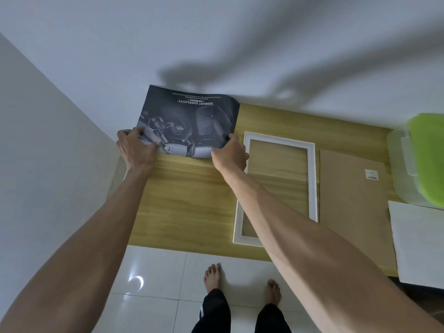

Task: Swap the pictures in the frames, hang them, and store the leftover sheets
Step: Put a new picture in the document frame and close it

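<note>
A dark printed sheet [189, 116] showing a car interior and the words "ROBUST SIMPLICITY" lies at the far left of the wooden table [187, 200], its far edge curling up against the wall. My left hand [135, 150] pinches its near left corner. My right hand [230, 153] grips its near right corner. To the right lies an empty white picture frame [312, 179] flat on the table, and beside it a brown backing board [355, 212] with a small label.
A clear plastic box with a green lid [425, 159] stands at the far right. A white sheet or board [420, 243] lies at the table's near right corner. White walls close the left and far sides. My bare feet stand on white floor tiles [156, 272].
</note>
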`<state>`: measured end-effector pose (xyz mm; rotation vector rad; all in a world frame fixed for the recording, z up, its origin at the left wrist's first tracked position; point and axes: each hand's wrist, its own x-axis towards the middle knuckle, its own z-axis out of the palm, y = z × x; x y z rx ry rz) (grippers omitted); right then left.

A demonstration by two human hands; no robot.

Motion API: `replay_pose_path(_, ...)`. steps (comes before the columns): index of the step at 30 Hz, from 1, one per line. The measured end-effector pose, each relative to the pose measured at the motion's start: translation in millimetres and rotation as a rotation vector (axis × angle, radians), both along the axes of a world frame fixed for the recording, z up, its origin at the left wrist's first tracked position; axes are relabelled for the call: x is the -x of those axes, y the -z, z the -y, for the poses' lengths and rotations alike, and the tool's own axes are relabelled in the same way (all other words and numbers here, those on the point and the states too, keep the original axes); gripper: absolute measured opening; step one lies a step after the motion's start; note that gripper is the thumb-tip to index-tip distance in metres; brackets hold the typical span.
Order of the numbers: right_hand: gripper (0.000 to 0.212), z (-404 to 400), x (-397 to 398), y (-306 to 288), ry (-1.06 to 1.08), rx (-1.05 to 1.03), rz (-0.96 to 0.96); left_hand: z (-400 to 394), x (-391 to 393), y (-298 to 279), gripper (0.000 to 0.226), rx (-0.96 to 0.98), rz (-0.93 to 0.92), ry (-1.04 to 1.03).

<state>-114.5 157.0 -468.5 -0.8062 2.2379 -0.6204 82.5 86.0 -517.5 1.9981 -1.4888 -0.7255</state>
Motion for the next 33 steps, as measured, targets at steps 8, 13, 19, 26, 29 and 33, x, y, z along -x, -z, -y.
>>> replay_pose_path(8, 0.05, -0.6, 5.5, 0.2, 0.296, 0.311, 0.31, -5.5, 1.5, -1.3, 0.052, 0.038, 0.075, 0.012)
replay_pose_path(13, 0.027, 3.0, 11.4, -6.0, 0.367, 0.432, 0.423, -5.2, 5.7, -6.6, 0.028, 0.106, 0.057, -0.047)
replay_pose_path(19, 0.032, 4.7, 25.3, -15.0, 0.354, 0.54, 0.445, -10.5, 8.5, -23.8, 0.024, 0.172, -0.067, -0.048)
replay_pose_path(26, 0.052, 0.6, 49.2, -49.1, 0.307, 0.6, 0.479, -30.5, 7.3, -39.1, 0.019, 0.077, -0.143, 0.076)
replay_pose_path(29, 0.056, -7.4, 63.4, -71.2, 0.287, 0.621, 0.512, -36.9, 8.3, -54.3, 0.029, 0.043, -0.158, 0.111)
replay_pose_path(33, 0.058, -22.8, 86.6, -105.2, 0.214, 0.645, 0.611, -39.4, 15.4, -89.2, 0.036, 0.072, -0.215, 0.16)
